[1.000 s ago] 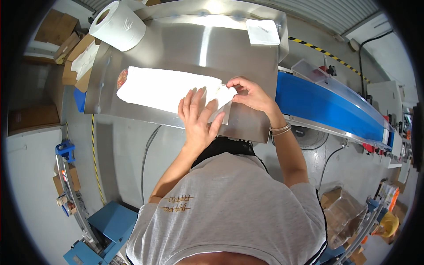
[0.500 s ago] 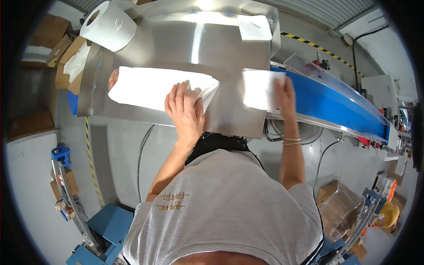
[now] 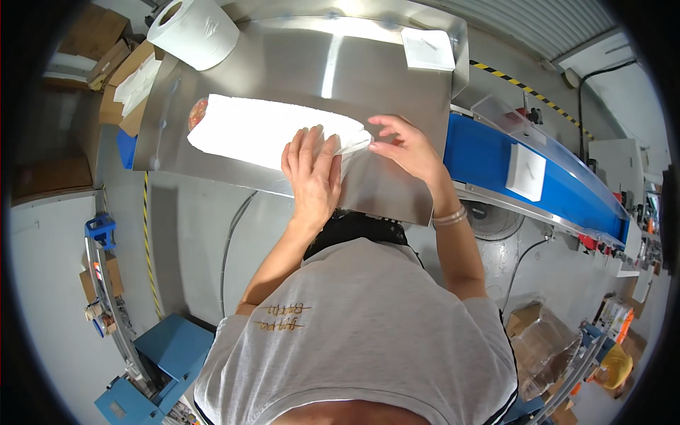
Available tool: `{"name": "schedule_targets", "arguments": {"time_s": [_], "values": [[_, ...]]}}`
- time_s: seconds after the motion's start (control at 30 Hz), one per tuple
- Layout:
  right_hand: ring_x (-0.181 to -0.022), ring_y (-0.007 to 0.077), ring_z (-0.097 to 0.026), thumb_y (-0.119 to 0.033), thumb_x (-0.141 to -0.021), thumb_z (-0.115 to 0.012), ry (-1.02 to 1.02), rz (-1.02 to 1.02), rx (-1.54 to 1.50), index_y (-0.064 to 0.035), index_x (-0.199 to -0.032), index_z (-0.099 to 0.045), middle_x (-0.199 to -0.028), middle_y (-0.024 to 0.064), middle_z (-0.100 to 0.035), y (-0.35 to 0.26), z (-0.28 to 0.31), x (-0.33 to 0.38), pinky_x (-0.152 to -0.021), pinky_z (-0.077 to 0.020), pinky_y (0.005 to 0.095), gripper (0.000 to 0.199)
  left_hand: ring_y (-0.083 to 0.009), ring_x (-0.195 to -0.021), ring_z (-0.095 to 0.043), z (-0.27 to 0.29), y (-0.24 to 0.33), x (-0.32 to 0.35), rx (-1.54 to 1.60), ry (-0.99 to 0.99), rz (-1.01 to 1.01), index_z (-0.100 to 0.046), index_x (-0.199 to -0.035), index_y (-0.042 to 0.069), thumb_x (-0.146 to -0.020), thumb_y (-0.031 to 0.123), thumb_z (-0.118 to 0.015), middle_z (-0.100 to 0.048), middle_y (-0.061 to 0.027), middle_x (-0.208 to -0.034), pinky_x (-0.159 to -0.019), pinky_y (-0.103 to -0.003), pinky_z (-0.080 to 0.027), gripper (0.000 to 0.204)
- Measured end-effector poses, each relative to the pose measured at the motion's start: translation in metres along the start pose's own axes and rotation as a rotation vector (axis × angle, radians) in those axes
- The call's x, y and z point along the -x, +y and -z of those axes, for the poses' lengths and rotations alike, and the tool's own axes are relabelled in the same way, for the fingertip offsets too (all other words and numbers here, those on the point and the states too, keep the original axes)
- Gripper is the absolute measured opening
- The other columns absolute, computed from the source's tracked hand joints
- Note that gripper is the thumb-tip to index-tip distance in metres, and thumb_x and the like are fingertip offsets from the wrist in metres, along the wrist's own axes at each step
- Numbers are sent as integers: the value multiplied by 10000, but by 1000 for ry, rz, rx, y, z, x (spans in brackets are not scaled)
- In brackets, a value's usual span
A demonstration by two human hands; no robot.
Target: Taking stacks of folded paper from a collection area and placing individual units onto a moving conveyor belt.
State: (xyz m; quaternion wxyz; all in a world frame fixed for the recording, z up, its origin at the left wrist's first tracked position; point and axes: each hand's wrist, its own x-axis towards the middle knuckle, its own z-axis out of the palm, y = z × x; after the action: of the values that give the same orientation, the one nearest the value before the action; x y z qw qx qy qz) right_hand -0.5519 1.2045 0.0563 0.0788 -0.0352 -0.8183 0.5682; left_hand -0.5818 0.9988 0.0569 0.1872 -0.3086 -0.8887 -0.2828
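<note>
A long white row of what look like thin, soft sheets (image 3: 262,131) lies across the steel table (image 3: 283,64). Its right end is loose and folded. At its left end shows a reddish, mottled piece (image 3: 197,114) that I cannot identify. My left hand (image 3: 312,173) rests on the row near the right end, fingers stretched out over it. Just off that end, my right hand (image 3: 411,147) is open, thumb and forefinger apart around the loose edge; whether they touch it I cannot tell. A white square pad (image 3: 526,172) lies on the blue conveyor belt (image 3: 474,152).
Another white square (image 3: 428,49) sits at the table's far right corner. A big white roll (image 3: 193,33) stands far left, beside an open cardboard box (image 3: 117,99). Along the belt's far side runs a clear guard (image 3: 559,152). A floor fan (image 3: 489,218) stands below the belt.
My right hand has let go of a white square, now farther along the blue belt, and has come back left to the row's end. My left hand has stayed on the row.
</note>
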Motion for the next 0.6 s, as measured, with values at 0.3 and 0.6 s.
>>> {"name": "schedule_targets", "arguments": {"time_s": [0.3,0.6], "values": [[-827,78,-579,-195,-939,-610,88,-406,-256,-23,-1122,-612,-1012,11,-639,30,-16,-18,-708,-479,229,252,-353,-1255,-421,2,-1,-1,-18,20,-6,-652,-1155,75,-791,64,-686,-519,-114,-1318,-1037,-478,-311,366],[-1221,293,-525,-147,-944,-536,-34,-151,-73,-40,-1406,-409,-1337,209,-515,30,-47,17,-932,-473,342,491,-362,-1260,-417,3,-4,-1,25,17,-52,-657,-1146,54,-798,130,-706,-509,-134,-1331,-1035,-476,-306,360]]}}
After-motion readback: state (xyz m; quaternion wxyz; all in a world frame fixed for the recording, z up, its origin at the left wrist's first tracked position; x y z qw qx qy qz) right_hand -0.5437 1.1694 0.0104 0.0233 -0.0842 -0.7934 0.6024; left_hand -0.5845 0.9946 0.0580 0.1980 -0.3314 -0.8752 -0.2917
